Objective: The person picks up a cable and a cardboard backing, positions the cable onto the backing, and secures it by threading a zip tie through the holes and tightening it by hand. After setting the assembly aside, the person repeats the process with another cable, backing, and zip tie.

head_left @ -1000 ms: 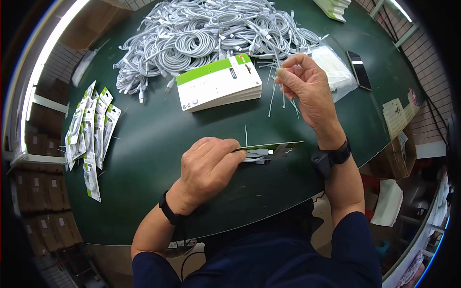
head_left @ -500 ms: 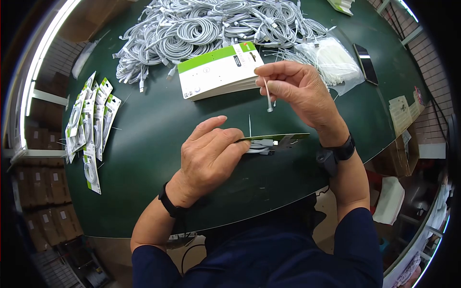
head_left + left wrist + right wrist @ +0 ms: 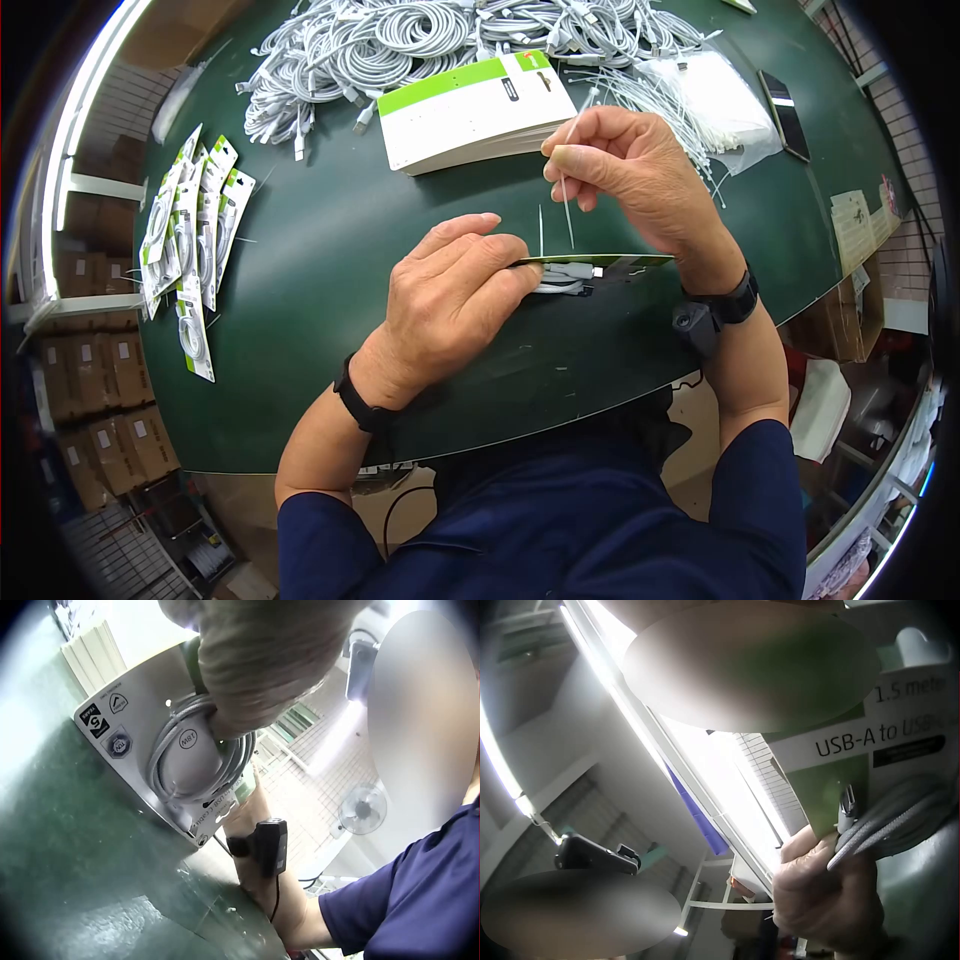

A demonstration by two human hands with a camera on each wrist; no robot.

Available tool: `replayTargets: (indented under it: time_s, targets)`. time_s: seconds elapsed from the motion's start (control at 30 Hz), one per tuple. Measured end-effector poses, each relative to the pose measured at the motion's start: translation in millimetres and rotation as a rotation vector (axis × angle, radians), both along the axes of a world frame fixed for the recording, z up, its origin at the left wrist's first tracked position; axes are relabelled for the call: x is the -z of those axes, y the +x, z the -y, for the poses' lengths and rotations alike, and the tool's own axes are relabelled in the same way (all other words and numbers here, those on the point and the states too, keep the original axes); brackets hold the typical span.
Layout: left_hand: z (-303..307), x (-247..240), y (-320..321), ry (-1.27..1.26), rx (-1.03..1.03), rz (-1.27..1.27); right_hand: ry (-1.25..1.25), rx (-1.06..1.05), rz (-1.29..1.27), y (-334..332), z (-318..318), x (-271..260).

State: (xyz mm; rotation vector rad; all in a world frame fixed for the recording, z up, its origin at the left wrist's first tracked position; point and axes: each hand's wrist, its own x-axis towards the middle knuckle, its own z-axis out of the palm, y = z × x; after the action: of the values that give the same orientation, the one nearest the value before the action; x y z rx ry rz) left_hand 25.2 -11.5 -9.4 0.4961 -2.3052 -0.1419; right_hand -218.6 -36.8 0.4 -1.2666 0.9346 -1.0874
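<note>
The left hand (image 3: pixel 450 300) grips the backing card (image 3: pixel 645 260) and coiled USB cable (image 3: pixel 562 288), nearer the person than the card stack (image 3: pixel 480 115). The right hand (image 3: pixel 655 185) pinches a cable tie (image 3: pixel 568 220) near that stack's right end. Hold coil flush, tie straight.

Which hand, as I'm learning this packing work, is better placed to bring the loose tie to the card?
Probably the right hand: its fingers pinch the tie close to the card. The left hand is busy gripping the card and coiled cable.
</note>
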Motion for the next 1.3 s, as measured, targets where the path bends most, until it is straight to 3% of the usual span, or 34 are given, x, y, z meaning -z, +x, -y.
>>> replayTargets:
  time_s: [0.27,1.3]
  targets:
    - [-3,-2,-1,-0.003,0.010,0.007,0.033,0.011,-0.130,8,0,9]
    - [-1,0,-1,0.002,0.015,0.000,0.125,-0.255,-0.041,11,-1,15]
